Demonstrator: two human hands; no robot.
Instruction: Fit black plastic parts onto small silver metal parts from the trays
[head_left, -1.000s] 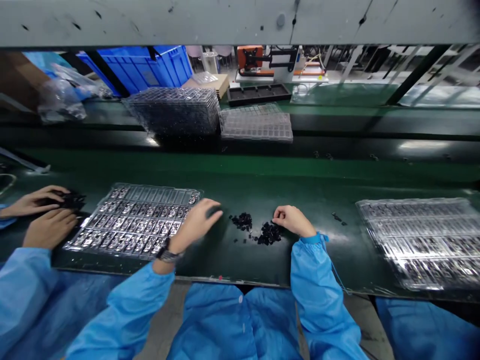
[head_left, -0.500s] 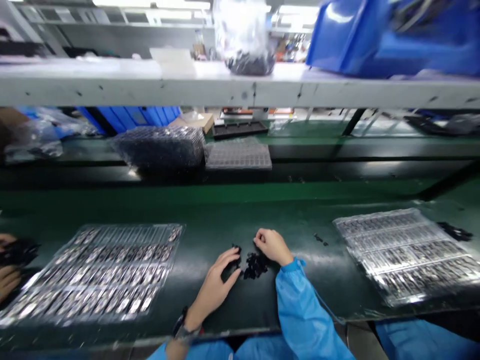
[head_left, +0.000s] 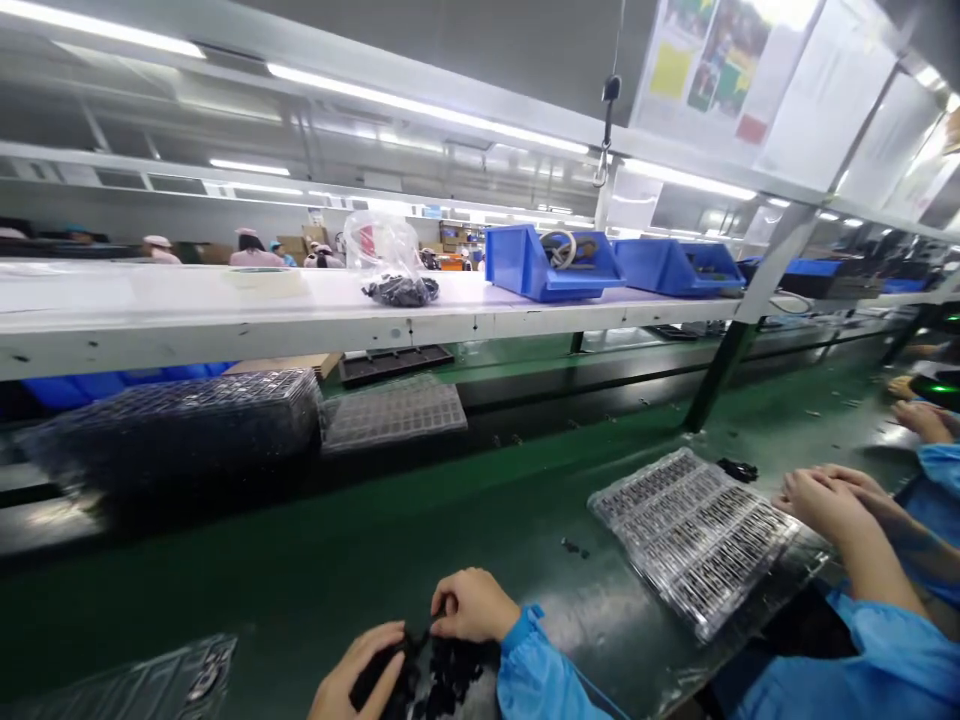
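The small black bits [head_left: 455, 675] sit in a pile on the green worktop [head_left: 315, 575]. My left hand [head_left: 349, 685] is beside them, thumb and fingers apart. My right hand [head_left: 481, 607] curls its fingertips there; I can't tell if they pinch one. From my far-off seat, the hanging papers [head_left: 829, 90] look too blurry to read.

Toward the near edge of the tabletop [head_left: 337, 560], the left hand [head_left: 356, 680] is arched, its thumb apart from the fingers. Just beside it, the right hand [head_left: 476, 607] has fingers bent toward the thumb; the right forearm [head_left: 544, 678] is sleeved.
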